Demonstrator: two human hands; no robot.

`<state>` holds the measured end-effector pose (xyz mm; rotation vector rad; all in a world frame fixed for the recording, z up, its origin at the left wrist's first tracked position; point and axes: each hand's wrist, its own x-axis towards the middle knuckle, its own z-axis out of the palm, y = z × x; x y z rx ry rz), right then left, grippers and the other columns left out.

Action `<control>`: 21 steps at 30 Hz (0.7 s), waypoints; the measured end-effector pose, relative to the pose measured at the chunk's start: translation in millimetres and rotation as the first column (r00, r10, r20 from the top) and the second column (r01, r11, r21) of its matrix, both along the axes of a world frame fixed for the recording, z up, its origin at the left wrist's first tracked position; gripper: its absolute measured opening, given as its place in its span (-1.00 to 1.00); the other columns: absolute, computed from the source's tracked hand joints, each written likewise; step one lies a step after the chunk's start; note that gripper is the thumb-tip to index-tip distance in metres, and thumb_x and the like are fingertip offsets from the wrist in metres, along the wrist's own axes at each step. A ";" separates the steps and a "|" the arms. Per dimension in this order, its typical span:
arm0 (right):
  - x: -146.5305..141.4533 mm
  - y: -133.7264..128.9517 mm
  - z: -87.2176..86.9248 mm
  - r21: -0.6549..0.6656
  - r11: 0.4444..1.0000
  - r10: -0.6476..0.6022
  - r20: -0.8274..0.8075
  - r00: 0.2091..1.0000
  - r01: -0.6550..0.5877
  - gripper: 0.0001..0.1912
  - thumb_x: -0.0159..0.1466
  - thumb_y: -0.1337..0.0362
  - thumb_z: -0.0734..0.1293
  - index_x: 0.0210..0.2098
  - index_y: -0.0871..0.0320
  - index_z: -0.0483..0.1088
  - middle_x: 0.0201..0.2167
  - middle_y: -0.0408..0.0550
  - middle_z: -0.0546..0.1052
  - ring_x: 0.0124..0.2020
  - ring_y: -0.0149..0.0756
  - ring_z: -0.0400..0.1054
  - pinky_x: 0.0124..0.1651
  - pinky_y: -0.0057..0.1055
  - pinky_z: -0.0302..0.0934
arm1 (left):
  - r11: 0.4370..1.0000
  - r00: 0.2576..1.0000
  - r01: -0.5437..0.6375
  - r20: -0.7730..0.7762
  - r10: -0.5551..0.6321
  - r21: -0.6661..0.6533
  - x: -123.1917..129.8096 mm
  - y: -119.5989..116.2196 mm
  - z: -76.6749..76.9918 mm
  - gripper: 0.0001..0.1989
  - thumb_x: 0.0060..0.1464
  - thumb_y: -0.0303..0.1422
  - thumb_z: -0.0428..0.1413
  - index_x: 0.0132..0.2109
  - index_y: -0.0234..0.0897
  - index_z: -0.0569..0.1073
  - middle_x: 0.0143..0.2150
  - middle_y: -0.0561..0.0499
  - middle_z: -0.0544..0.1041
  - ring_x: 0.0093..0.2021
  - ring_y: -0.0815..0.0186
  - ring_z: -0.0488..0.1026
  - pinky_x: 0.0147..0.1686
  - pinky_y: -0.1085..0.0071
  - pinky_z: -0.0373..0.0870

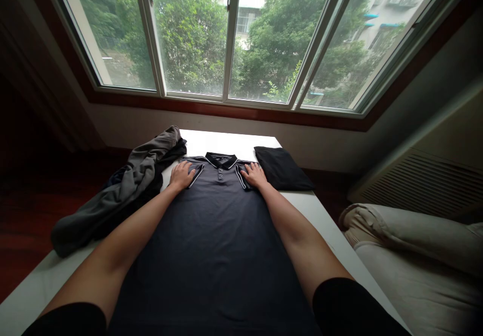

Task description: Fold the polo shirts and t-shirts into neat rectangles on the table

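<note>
A dark grey-blue polo shirt [219, 235] lies spread front side up, its black collar [221, 161] with a white edge pointing toward the window. Both short sleeves are folded inward over the chest, showing their white-striped cuffs. On the left sleeve near the shoulder rests my left hand [181, 175], fingers stretched flat. My right hand [254, 175] lies flat in the same way on the other sleeve, its fingers slightly spread. Neither hand grips the cloth. The shirt's lower part runs out of view at the bottom.
The shirt lies on a white table [328, 230]. A heap of grey and black clothes [139, 175] hangs over its left edge. A folded black garment [283, 169] sits at the back right. Beyond stands a window [226, 39]; a beige sofa [415, 245] is at right.
</note>
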<state>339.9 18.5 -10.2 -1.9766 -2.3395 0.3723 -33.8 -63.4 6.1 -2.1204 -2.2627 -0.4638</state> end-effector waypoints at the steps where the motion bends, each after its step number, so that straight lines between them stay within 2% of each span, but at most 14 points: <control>1: -0.9 -5.2 5.0 0.022 1.000 0.013 -0.006 1.000 -0.013 -0.27 0.48 -0.19 -0.01 0.50 0.02 0.03 0.55 0.00 -0.12 0.54 -0.07 -0.35 0.49 -0.02 -0.39 | 0.999 0.999 0.036 0.004 -0.036 0.019 2.0 -14.4 2.9 -0.45 0.36 -0.12 -0.10 0.35 -0.29 0.36 0.44 -0.16 0.25 0.43 0.08 0.15 0.41 0.17 0.01; 4: -1.3 -28.8 20.0 0.155 0.987 0.053 -0.034 0.998 -0.047 -0.35 0.51 -0.07 0.02 0.47 0.07 0.10 0.52 0.03 0.00 0.53 -0.11 -0.23 0.49 -0.05 -0.32 | 0.990 0.990 0.140 0.009 -0.140 0.027 0.3 -61.2 6.9 -0.48 0.34 -0.15 -0.05 0.32 -0.27 0.38 0.43 -0.14 0.28 0.42 0.09 0.16 0.41 0.16 0.05; 6: 1.1 -53.3 27.5 0.230 0.967 0.124 -0.055 0.991 -0.109 -0.39 0.50 -0.02 0.09 0.43 0.11 0.18 0.49 0.05 0.08 0.52 -0.11 -0.16 0.50 -0.09 -0.26 | 0.982 0.982 0.190 0.007 -0.190 0.017 -4.7 -93.3 6.5 -0.48 0.33 -0.15 -0.02 0.32 -0.26 0.39 0.42 -0.13 0.28 0.42 0.09 0.16 0.42 0.15 0.06; 11: 15.6 -147.5 32.7 0.254 0.907 0.376 -0.131 0.917 -0.336 -0.46 0.47 -0.01 0.19 0.34 0.06 0.32 0.46 0.01 0.15 0.50 -0.06 -0.07 0.50 -0.08 -0.12 | 0.966 0.967 0.254 -0.010 -0.255 -0.052 -5.0 -171.4 6.4 -0.45 0.33 -0.13 0.01 0.36 -0.23 0.34 0.45 -0.13 0.23 0.45 0.05 0.13 0.44 0.03 0.04; 17: 37.9 -274.4 31.6 0.185 0.856 0.511 -0.170 0.843 -0.482 -0.39 0.46 -0.07 0.22 0.44 -0.14 0.15 0.52 -0.07 -0.02 0.53 -0.01 -0.19 0.50 0.14 -0.15 | 0.878 0.883 0.466 -0.003 -0.469 -0.108 9.8 -249.9 18.7 -0.38 0.35 -0.05 0.01 0.46 -0.06 0.21 0.53 -0.04 0.09 0.51 0.06 0.00 0.47 -0.04 -0.07; 21: 47.5 -324.3 34.0 0.203 0.851 0.520 -0.188 0.833 -0.485 -0.30 0.43 -0.04 0.28 0.49 -0.28 0.00 0.52 -0.13 -0.01 0.52 -0.01 -0.15 0.50 0.19 -0.12 | 0.841 0.848 0.523 -0.015 -0.530 -0.137 3.2 -283.2 28.6 -0.31 0.33 -0.01 0.02 0.51 0.05 0.10 0.55 0.00 0.02 0.52 0.03 -0.03 0.46 -0.07 -0.05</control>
